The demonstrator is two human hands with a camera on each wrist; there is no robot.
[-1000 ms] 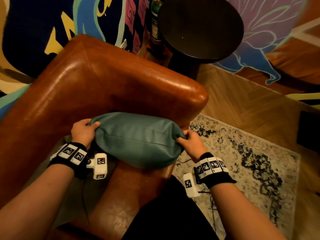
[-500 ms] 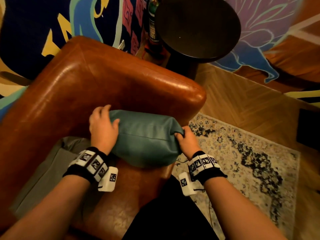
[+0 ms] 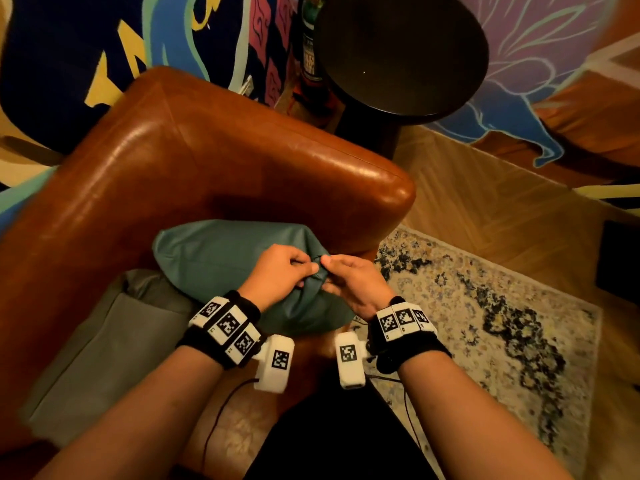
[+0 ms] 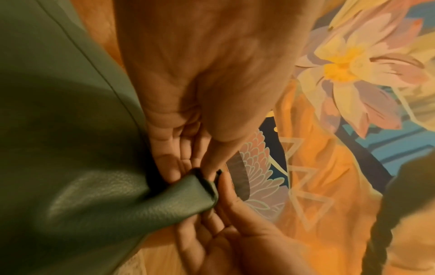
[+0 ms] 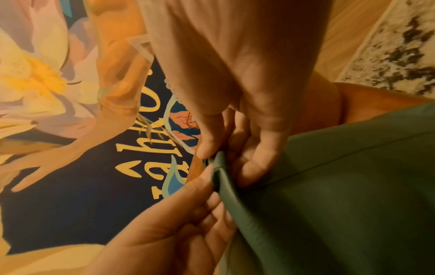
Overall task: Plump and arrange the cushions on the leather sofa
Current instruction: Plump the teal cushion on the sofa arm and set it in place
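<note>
A teal leather cushion [image 3: 221, 261] lies on the seat of the brown leather sofa [image 3: 173, 161], against its right armrest. My left hand [image 3: 306, 270] and right hand [image 3: 327, 268] meet at the cushion's right corner, and both pinch it. In the left wrist view my left thumb and fingers [image 4: 179, 167] hold the folded corner of the cushion [image 4: 70, 148], with the right hand [image 4: 223, 232] just below. The right wrist view shows my right fingers [image 5: 254, 163] pinching the same corner edge of the cushion [image 5: 329, 195], the left hand [image 5: 176, 223] beside them.
A grey cushion [image 3: 104, 341] lies on the seat to the left, partly under the teal one. A dark round side table [image 3: 401, 53] and a bottle [image 3: 310, 46] stand behind the armrest. To the right a patterned rug [image 3: 485, 323] covers the wooden floor.
My left hand has left the cushion's left end and crossed to its right corner, joining the right hand. The cushion's left end now lies free on the seat.
</note>
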